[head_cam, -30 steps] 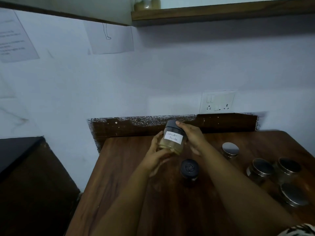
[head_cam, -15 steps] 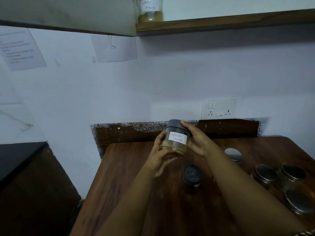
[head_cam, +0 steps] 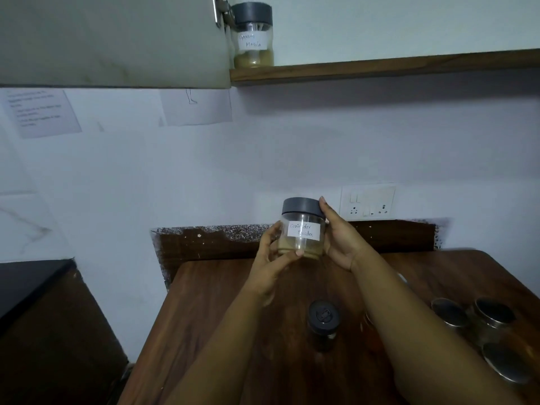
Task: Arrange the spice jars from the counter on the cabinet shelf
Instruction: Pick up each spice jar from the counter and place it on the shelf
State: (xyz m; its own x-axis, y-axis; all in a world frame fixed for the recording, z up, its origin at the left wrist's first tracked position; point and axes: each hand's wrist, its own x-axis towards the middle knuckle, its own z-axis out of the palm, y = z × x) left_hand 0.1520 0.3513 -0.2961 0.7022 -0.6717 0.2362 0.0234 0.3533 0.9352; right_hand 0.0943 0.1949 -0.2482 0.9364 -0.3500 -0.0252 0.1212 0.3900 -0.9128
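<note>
Glass coriander jar (head_cam: pixel 302 229) sits up off the bench (head_cam: pixel 204 302) in both your hands, label facing you (probably so you can read it before shelving). Left hand (head_cam: pixel 273 266) wraps the base, right hand (head_cam: pixel 339 238) curls round lid and side. Shelf (head_cam: pixel 380 67) already holds the garam masala jar (head_cam: pixel 253 36).

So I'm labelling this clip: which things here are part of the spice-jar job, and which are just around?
Part of the job:
coriander jar, held by left hand and right hand
masala jar on the shelf
black-lid jar
steel-lid jars
counter

Just around:
socket
wall papers
</note>
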